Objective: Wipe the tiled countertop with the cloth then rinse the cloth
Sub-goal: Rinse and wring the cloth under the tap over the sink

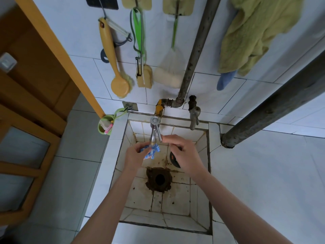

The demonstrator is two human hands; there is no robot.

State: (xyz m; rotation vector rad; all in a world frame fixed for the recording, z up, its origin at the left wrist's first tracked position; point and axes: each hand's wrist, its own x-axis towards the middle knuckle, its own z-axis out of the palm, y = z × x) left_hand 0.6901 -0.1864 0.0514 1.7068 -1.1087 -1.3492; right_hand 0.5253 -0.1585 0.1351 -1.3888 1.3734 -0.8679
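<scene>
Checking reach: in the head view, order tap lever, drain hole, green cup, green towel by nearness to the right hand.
1. tap lever, touching the right hand
2. drain hole, below it
3. green cup, far left
4. green towel, upper right wall

Count: 2 hands (135,155) (184,155), 1 cloth (152,150), 2 taps (154,129) (194,117), 1 drain (159,179), 3 hanging brushes (119,85) (144,76) (168,74), 1 towel (255,32), 1 cup (103,128).

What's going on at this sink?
A person stands over a tiled sink. The left hand grips a blue-and-white cloth right under the spout of the metal tap, while the right hand pinches the tap lever. No stream of water shows clearly, so the rinse seems about to begin. A yellow brush and a green towel hang on the wall above.
</scene>
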